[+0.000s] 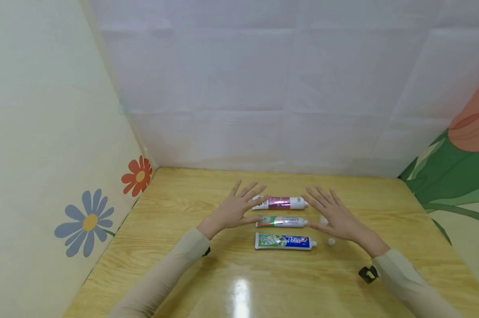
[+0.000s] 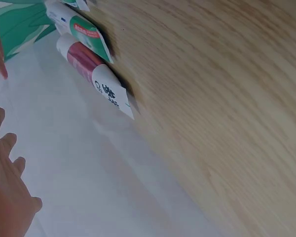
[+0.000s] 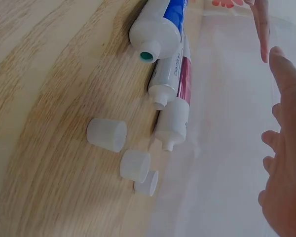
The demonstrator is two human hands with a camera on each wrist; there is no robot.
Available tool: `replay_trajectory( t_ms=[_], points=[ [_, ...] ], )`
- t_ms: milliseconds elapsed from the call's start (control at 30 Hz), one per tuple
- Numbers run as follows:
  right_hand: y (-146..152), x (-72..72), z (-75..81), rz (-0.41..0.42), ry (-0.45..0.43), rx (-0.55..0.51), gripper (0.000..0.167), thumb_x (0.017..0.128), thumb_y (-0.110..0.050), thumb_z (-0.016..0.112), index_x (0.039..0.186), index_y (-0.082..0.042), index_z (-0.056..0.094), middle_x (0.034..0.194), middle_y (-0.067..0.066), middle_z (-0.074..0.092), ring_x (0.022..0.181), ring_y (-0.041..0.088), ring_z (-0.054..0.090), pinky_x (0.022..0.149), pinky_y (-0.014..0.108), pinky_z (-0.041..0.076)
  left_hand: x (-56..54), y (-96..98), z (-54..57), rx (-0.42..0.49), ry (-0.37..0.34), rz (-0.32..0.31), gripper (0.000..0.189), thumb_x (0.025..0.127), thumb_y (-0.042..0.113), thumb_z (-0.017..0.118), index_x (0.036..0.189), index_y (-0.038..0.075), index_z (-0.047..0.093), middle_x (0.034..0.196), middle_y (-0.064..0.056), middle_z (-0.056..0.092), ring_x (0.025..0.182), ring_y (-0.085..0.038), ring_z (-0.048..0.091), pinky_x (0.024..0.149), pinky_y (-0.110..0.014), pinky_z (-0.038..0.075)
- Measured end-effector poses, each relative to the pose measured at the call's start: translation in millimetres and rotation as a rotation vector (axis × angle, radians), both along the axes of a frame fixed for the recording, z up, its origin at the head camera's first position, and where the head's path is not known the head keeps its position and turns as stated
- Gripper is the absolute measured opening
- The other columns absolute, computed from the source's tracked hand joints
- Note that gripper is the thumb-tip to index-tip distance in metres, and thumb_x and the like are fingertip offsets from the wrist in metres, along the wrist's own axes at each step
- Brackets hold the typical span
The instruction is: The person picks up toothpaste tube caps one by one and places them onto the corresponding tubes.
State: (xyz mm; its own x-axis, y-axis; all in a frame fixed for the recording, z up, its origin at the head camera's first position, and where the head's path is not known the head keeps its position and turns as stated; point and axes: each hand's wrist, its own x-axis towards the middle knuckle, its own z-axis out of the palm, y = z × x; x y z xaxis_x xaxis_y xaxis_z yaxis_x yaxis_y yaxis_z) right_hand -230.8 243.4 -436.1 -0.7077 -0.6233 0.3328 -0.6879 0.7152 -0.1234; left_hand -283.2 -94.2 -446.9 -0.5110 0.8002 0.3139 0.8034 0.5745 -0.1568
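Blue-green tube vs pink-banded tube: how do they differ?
Colour: the blue-green tube has green and blue panels; the pink-banded tube is white around a shiny pink band.
Place: the blue-green tube is nearest in the row, the pink-banded tube farthest.
Shared: both lie uncapped on the table.

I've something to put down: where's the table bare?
Between the left hand and red flower; between the sleeves, nearside of the blue tube; right of the right hand. Crowded: the middle, with three tubes and three caps.
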Motion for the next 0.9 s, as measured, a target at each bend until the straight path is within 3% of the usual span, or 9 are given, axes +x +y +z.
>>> replay_trajectory(
  t_ms=[267,667,900],
  points=[
    [4.3,-8.0,-8.2,-0.008,-0.028,-0.035,0.076,0.086,-0.043,0.06,0.147,-0.015,0.025,0.155,0.006,0.015,0.142,0.032,0.007,0.112,0.055,-0.003,-6.4,1.0,-5.4,0.02,-0.028,-0.013,0.071,0.089,0.061,0.043,0.148,0.028,0.023,0.154,-0.003,0.019,0.143,-0.023,0.005,0.113,-0.053,-0.006],
    [8.6,-13.0,-15.6,-0.043,-0.155,-0.152,0.072,0.088,-0.035,0.061,0.147,-0.014,0.025,0.152,0.01,0.024,0.138,0.039,0.017,0.113,0.053,0.001,-10.5,5.6,-8.9,0.073,-0.06,-0.037,0.071,0.088,0.053,0.052,0.146,0.019,0.028,0.152,-0.003,0.024,0.141,-0.025,0.016,0.113,-0.053,0.006],
    [10.4,-16.9,-16.6,-0.049,-0.199,-0.202,0.072,0.089,-0.035,0.06,0.147,-0.015,0.024,0.151,0.01,0.027,0.136,0.041,0.02,0.111,0.058,0.005,-13.9,6.7,-9.4,0.125,-0.145,-0.041,0.071,0.089,0.046,0.056,0.147,0.019,0.026,0.15,-0.006,0.029,0.138,-0.028,0.024,0.113,-0.051,0.012]
  ],
)
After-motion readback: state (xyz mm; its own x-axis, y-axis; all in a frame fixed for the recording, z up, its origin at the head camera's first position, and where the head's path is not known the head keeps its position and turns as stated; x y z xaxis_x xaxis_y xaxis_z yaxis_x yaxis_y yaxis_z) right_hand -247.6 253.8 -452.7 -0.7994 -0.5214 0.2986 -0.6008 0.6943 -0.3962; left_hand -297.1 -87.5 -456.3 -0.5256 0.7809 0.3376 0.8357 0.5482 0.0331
